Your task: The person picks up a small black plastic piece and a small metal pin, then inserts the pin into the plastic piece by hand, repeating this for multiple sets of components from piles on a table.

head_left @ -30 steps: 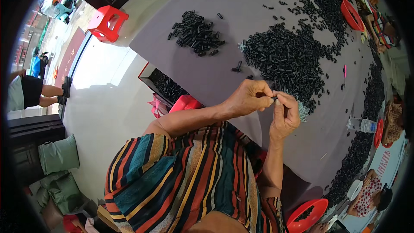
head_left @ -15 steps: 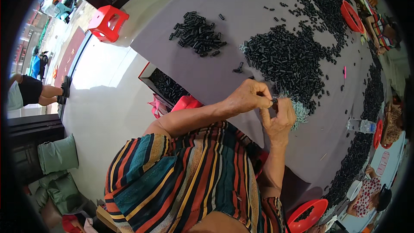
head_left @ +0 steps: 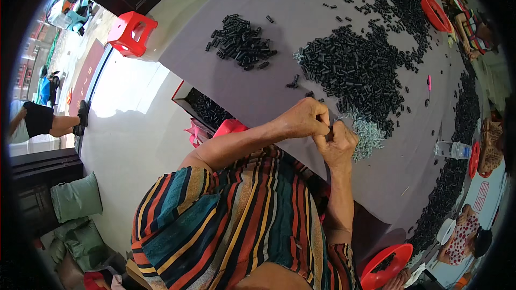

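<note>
My left hand (head_left: pixel 307 119) and my right hand (head_left: pixel 338 143) meet over the near edge of the table, both with fingers pinched. A small dark cylinder, mostly hidden, shows at the left fingertips. What the right fingers pinch is too small to make out. Just beyond them lies a big heap of short black cylinders (head_left: pixel 349 67). Beside my right hand is a pile of small pale blue-green pieces (head_left: pixel 368 139). A separate smaller heap of black cylinders (head_left: pixel 240 43) sits farther left, and a few loose ones (head_left: pixel 293 81) lie between the heaps.
The grey-covered table (head_left: pixel 204 8) carries more black cylinders along its far and right sides. Red basins (head_left: pixel 436 12) and a clear bottle (head_left: pixel 452 150) stand there. Below the left edge is a box of black pieces (head_left: pixel 207 108). A red stool (head_left: pixel 132 34) stands on the floor; other people are nearby.
Both hands have shifted slightly left, still pinched close together. The view has moved a little, and the person by the doorway has changed leg position.
</note>
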